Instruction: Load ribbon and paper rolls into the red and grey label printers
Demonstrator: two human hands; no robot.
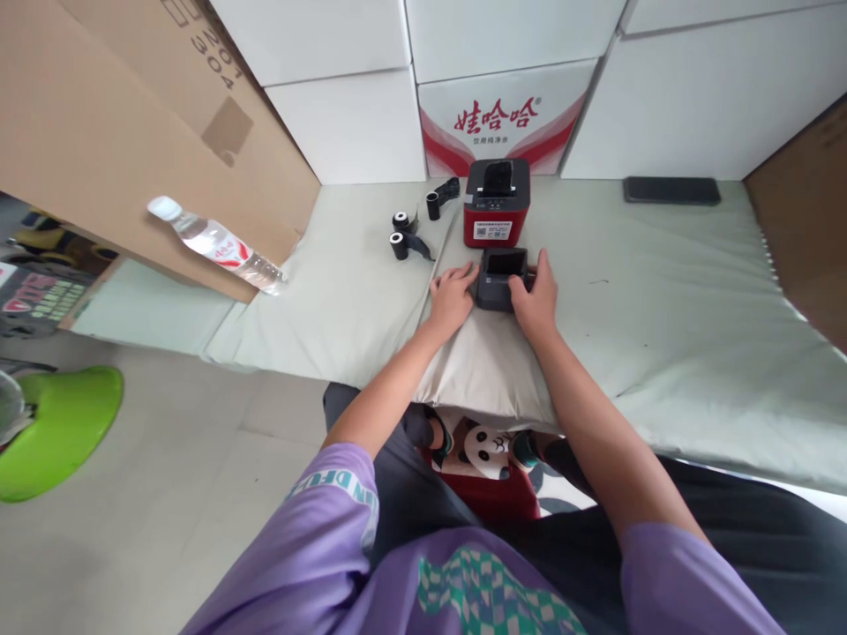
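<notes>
A small black box-shaped device (pixel 495 297) with a dark recessed window on top sits on the cloth-covered table in front of me. My right hand (pixel 539 304) grips it from the right, thumb on the top front edge and fingers along its side. On the left, my left hand (pixel 453 300) lies on the cloth with fingers stretched out, the fingertips close to the device's left side; whether they touch it I cannot tell. Directly behind the device stands a red and black receipt printer (pixel 496 212) with a white label on its front.
Several small black rolls (pixel 399 247) with loose tails lie left of the printer. A black phone (pixel 671 190) is at the back right. A water bottle (pixel 218 245) lies near a cardboard box (pixel 159 115) on the left. White cartons (pixel 344 123) line the back.
</notes>
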